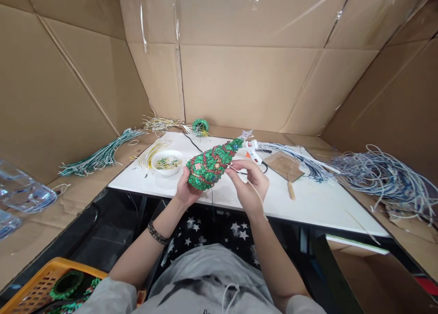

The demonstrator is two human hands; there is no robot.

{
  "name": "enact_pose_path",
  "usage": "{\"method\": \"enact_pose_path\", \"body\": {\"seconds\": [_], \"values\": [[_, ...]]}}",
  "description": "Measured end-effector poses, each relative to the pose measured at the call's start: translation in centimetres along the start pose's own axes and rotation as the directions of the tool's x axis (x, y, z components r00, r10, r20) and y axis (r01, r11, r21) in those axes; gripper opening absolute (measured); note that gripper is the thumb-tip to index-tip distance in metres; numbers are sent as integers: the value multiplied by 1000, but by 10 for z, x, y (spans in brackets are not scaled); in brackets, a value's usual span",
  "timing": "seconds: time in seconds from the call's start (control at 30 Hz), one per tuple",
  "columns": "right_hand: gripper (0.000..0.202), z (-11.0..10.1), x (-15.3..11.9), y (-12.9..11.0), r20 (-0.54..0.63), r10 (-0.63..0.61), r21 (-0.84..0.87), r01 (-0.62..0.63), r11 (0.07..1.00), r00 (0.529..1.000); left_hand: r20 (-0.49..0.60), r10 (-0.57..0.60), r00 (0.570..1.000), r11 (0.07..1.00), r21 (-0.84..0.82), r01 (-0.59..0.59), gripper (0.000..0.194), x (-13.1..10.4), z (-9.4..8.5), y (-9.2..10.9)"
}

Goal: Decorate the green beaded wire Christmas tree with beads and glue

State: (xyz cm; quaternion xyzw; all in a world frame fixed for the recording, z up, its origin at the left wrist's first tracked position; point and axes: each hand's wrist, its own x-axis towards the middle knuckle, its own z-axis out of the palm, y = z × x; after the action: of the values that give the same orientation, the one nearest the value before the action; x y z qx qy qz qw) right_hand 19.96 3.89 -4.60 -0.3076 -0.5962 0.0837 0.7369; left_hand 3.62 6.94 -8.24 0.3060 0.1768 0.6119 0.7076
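A small green glittery Christmas tree (208,168) with red garland and little ornaments lies tilted above the table's front edge, its tip toward the upper right. My left hand (187,190) is closed around its wide base. My right hand (249,182) pinches a thin white cord (253,186) against the tree's right side; the cord trails down along my wrist. A dark strand hangs below the tree. Just left of it stands a white bowl (167,163) with short yellow and green bits inside.
A white glue gun (253,152) and a wooden-handled tool (290,190) by a brown board (282,164) lie right. Bundles of green (102,154) and blue-white strands (386,177) flank the table. An orange basket (51,277) stands lower left, an open carton (372,273) lower right. Cardboard walls surround.
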Motion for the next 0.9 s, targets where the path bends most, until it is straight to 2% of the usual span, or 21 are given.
{"method": "enact_pose_path", "body": {"seconds": [0.07, 0.17, 0.4, 0.53, 0.7, 0.8, 0.9], "values": [[14, 1, -10, 3, -35, 59, 43, -58, 997, 998, -12, 1, 1000, 1000, -20, -1, 59, 0, 0, 0], [7, 3, -18, 4, -105, 117, 79, -109, 991, 988, -2, -19, 1000, 1000, -19, 19, 59, 0, -1, 0], [4, 4, -4, -3, -63, 6, 63, -2, 998, 998, 57, -36, 998, 999, 22, 35, 62, -2, 0, 0], [20, 6, -15, -3, -149, 76, 87, -63, 994, 986, 48, -54, 997, 998, 20, 53, 61, -1, -2, 0], [2, 12, -22, -3, -279, 7, 136, 32, 990, 960, 36, -48, 998, 999, 24, 48, 58, 0, -5, 1], [5, 13, -17, -2, -206, -56, 74, 73, 995, 977, 44, -48, 998, 999, 26, 47, 58, -1, -4, 1], [9, 13, -16, 0, -162, -40, 4, 41, 999, 986, 60, -53, 997, 998, 18, 52, 59, -2, -3, 1]]}}
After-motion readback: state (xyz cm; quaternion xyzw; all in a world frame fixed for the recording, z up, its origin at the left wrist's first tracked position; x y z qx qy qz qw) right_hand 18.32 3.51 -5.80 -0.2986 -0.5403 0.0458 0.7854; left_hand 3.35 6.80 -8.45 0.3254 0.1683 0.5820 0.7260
